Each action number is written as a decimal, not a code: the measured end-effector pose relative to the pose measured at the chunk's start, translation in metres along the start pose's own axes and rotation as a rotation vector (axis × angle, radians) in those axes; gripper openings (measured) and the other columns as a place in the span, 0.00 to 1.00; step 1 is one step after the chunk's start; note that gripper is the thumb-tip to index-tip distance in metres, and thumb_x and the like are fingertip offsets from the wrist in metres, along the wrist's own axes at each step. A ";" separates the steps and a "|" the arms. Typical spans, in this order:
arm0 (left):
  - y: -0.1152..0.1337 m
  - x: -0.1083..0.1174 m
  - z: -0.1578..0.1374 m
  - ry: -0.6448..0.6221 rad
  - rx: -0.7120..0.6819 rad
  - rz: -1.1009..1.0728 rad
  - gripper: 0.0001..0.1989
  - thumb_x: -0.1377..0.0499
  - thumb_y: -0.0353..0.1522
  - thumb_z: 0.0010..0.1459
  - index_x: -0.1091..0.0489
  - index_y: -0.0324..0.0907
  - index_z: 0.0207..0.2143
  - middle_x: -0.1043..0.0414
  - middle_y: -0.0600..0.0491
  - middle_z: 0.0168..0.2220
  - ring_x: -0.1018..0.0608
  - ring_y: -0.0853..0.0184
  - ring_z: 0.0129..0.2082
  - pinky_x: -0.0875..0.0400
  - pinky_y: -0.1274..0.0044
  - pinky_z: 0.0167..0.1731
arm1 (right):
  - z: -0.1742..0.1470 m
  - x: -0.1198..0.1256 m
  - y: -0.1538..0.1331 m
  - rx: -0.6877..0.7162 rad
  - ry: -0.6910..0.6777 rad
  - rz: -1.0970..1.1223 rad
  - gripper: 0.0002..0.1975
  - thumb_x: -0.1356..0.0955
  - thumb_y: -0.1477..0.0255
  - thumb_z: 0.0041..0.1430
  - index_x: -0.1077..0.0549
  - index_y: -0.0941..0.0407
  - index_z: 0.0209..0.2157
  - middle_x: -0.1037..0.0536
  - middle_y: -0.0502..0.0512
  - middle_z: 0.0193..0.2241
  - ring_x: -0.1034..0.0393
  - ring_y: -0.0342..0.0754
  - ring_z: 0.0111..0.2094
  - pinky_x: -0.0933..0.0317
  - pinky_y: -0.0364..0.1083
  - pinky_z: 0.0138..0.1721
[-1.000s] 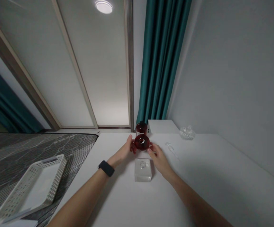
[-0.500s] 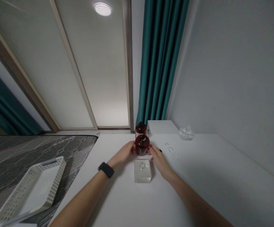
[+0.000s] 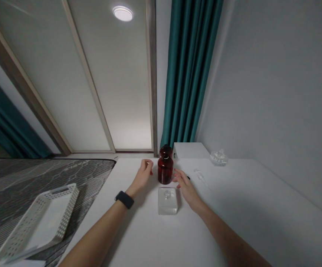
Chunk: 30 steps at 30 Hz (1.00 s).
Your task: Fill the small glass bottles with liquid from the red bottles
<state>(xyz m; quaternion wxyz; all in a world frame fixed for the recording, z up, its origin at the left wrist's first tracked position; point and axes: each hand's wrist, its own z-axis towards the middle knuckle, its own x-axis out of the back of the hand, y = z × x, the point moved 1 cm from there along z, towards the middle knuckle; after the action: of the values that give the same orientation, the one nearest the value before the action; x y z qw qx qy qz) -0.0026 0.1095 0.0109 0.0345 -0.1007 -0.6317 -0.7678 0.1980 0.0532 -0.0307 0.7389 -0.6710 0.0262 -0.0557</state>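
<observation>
A dark red glass jar (image 3: 165, 172) stands upright on the white table (image 3: 161, 241). A similar dark red jar (image 3: 166, 150) is right behind it, partly hidden. My left hand (image 3: 143, 174) is just left of the front jar, apart from it, with its fingers loosely bent and nothing in them. On the other side, my right hand (image 3: 184, 185) has its fingers spread close to the jar's lower right; whether the fingertips touch the glass I cannot tell. Between my wrists lies a clear square glass block (image 3: 167, 201) with a round knob shape in it.
A faint clear slender item (image 3: 201, 177) lies right of my right hand. Crumpled clear plastic (image 3: 219, 158) sits by the wall, near a white box (image 3: 191, 150). A small black object (image 3: 189, 178) shows behind my right hand. Lower left is a white perforated basket (image 3: 62, 222).
The front jar has gone from tilted toward me to upright. My left hand has let go and moved a little left and up; my right hand has barely moved.
</observation>
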 end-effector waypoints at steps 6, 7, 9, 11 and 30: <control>0.028 0.008 -0.022 -0.024 -0.087 -0.068 0.12 0.47 0.42 0.62 0.36 0.42 0.37 0.38 0.59 0.25 0.31 0.68 0.28 0.36 0.76 0.33 | -0.008 0.003 -0.006 0.010 0.048 0.041 0.25 0.36 0.52 0.59 0.30 0.53 0.52 0.23 0.57 0.42 0.27 0.53 0.39 0.37 0.49 0.36; 0.030 0.008 -0.028 -0.067 -0.093 -0.067 0.12 0.47 0.41 0.62 0.35 0.42 0.38 0.37 0.58 0.26 0.31 0.68 0.28 0.35 0.75 0.33 | -0.011 0.004 -0.008 0.016 0.036 0.046 0.25 0.35 0.52 0.59 0.30 0.53 0.51 0.22 0.57 0.41 0.27 0.53 0.38 0.37 0.49 0.36; 0.034 0.007 -0.040 -0.195 -0.116 -0.030 0.13 0.47 0.41 0.64 0.33 0.41 0.41 0.33 0.56 0.30 0.29 0.67 0.31 0.34 0.74 0.36 | -0.017 0.007 -0.012 0.032 0.007 0.049 0.24 0.35 0.53 0.59 0.29 0.53 0.50 0.22 0.56 0.39 0.28 0.52 0.38 0.38 0.48 0.36; 0.035 0.006 -0.052 -0.301 -0.147 0.061 0.14 0.48 0.41 0.65 0.33 0.41 0.45 0.30 0.53 0.36 0.28 0.65 0.36 0.33 0.73 0.39 | -0.023 0.009 -0.015 0.048 -0.028 0.047 0.22 0.34 0.55 0.58 0.28 0.54 0.48 0.23 0.55 0.36 0.28 0.51 0.37 0.38 0.47 0.35; 0.004 0.001 -0.086 -0.465 -0.439 0.376 0.30 0.36 0.36 0.57 0.42 0.43 0.59 0.35 0.45 0.52 0.31 0.56 0.51 0.33 0.64 0.52 | -0.035 0.003 -0.010 0.274 -0.124 -0.277 0.14 0.39 0.68 0.64 0.27 0.54 0.48 0.22 0.56 0.39 0.26 0.50 0.41 0.33 0.48 0.44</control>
<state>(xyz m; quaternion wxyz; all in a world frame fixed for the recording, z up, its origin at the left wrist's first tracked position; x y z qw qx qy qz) -0.0126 0.0242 -0.0003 0.0081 -0.3918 -0.4136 -0.8218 0.1965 0.0174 -0.0237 0.8086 -0.5637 -0.1198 -0.1181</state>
